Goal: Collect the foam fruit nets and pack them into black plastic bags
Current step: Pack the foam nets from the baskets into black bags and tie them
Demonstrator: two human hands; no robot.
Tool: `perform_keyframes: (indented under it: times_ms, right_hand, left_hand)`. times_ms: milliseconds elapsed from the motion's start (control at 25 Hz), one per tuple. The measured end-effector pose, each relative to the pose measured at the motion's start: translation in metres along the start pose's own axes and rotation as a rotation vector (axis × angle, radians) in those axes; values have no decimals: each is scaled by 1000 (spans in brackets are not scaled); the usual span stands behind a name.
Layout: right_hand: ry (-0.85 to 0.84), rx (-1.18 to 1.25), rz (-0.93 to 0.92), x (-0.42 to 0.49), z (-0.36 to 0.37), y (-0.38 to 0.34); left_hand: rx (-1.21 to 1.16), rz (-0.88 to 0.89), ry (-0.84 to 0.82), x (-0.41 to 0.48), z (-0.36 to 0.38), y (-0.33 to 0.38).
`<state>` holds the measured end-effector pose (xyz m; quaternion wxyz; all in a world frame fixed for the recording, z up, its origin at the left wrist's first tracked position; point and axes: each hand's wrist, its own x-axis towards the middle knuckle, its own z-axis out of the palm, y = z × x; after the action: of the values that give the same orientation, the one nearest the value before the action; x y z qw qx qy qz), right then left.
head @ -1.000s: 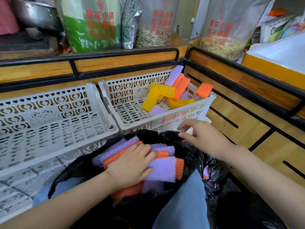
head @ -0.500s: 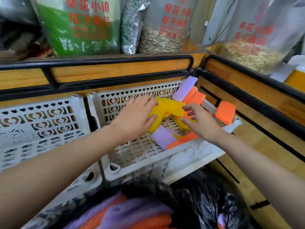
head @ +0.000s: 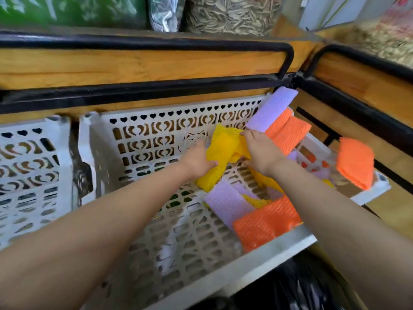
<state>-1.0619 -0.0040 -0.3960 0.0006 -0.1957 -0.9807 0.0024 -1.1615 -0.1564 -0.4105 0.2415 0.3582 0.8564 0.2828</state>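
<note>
Both hands are inside the white perforated crate. My left hand grips a yellow foam net from the left. My right hand pinches the same yellow net at its top right. Around them lie a purple net, an orange net at the crate's front, and a purple net with orange nets leaning in the back right corner. Another orange net hangs over the crate's right rim. The black plastic bag shows at the bottom edge.
A second white crate stands to the left. A wooden shelf with black metal rails runs behind and to the right. Bags of seeds stand on top of it.
Both hands left the black bag and reached into the right crate, where they took hold of the yellow net. The view moved forward and closer to the crate.
</note>
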Motion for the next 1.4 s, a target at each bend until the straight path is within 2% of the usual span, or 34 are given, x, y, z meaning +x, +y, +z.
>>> perform_keyframes:
  times_ms: [120, 280, 520, 640, 760, 840, 920, 1000, 1080, 1160, 1280, 1400]
  right_hand:
    - [36, -95, 12, 8, 5, 4]
    - [91, -44, 32, 10, 6, 4]
    - [341, 326, 116, -3, -20, -30]
    - [388, 606, -2, -28, -32, -67]
    - [224, 704, -151, -55, -38, -97]
    - [141, 740, -208, -69, -39, -101]
    - [225, 729, -269, -82, -44, -92]
    - [426, 596, -270, -95, -52, -69]
    - [633, 349, -155, -107, -55, -36]
    - [660, 114, 83, -117, -53, 0]
    - [436, -34, 483, -130, -43, 43]
    - [282, 38, 641, -142, -50, 66]
  left_hand:
    - [-109, -74, -21, 8, 2, 1]
    - [-202, -110, 49, 7, -5, -4]
    - [-491, -188, 331, -19, -29, -5]
    - [-693, -177, 397, -43, -26, 8]
    - [-924, -102, 363, -74, -23, 29]
    - [-960, -54, 348, -88, -27, 37]
    - [-914, -10, 368, -95, -31, 40]
    - [-904, 7, 339, -98, -29, 45]
    - [-929, 22, 292, -103, -23, 54]
    - [-944, 48, 254, -106, -14, 63]
    - [-923, 74, 222, -109, -2, 69]
    - [-863, 50, 218, -109, 4, 66]
